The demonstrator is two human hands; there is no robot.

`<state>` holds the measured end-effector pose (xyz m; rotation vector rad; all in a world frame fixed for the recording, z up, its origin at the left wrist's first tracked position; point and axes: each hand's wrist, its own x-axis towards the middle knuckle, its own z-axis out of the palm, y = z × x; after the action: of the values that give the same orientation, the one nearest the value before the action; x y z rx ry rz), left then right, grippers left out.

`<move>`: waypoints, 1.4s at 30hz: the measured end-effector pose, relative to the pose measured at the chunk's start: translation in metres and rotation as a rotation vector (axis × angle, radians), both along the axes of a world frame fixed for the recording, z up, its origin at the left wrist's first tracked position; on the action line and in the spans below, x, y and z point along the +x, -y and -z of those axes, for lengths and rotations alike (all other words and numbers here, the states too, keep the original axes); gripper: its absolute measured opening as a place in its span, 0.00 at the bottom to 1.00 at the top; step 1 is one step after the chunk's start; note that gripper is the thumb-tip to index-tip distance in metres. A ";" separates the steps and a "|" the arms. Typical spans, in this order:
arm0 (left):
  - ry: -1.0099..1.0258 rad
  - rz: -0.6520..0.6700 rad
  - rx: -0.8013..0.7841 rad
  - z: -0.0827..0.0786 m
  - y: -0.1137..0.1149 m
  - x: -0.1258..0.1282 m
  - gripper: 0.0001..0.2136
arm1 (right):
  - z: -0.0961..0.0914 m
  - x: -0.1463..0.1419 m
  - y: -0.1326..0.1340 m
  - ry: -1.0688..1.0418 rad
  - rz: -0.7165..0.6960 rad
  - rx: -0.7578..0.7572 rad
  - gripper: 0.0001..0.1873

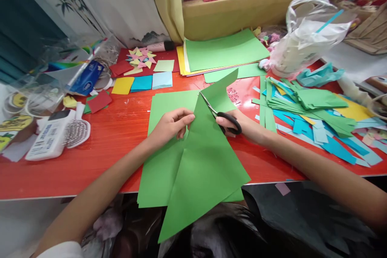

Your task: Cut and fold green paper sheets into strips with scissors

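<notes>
The large green sheet [205,161] is held up at a slant between the two hands, over more green sheets [163,161] that lie on the table and jut past its front edge. Its lower corner hangs free beyond that edge, so the paper could sag or twist and pull the cut off line. The sheets beneath could slide toward the lap if a forearm drags on them. The left hand [171,125] pinches the sheet, thumb and fingers closed on it near the cut; a slack pinch could let the paper bend between the blades. The right hand [246,124] has its fingers wrapped around the black handles of the scissors [225,115], whose blades sit in the paper; a hasty snip could stray toward the left thumb.

The table [115,129] is red and glossy, and crowded along its back and sides. Behind it run a pale yellow curtain [167,4] and a cluttered ledge [232,13]. A green-topped paper stack [223,50] lies at the back, a heap of cut strips [302,105] to the right, a bagged cup [290,50] beyond, a hairbrush [77,133] at left, and small coloured squares [142,83] between.
</notes>
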<state>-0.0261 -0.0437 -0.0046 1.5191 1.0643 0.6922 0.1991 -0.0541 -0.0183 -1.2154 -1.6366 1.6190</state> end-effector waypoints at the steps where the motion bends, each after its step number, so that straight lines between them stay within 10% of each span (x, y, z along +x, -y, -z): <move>1: 0.012 -0.008 0.005 0.000 0.000 0.000 0.13 | 0.001 0.001 0.000 0.016 -0.012 0.006 0.29; 42: 0.097 -0.111 0.069 0.000 0.008 0.006 0.11 | -0.015 -0.006 0.007 0.230 -0.196 0.024 0.29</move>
<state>-0.0198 -0.0515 -0.0048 1.4777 1.0668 0.8792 0.1934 -0.0616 -0.0037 -1.3037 -1.9663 1.6168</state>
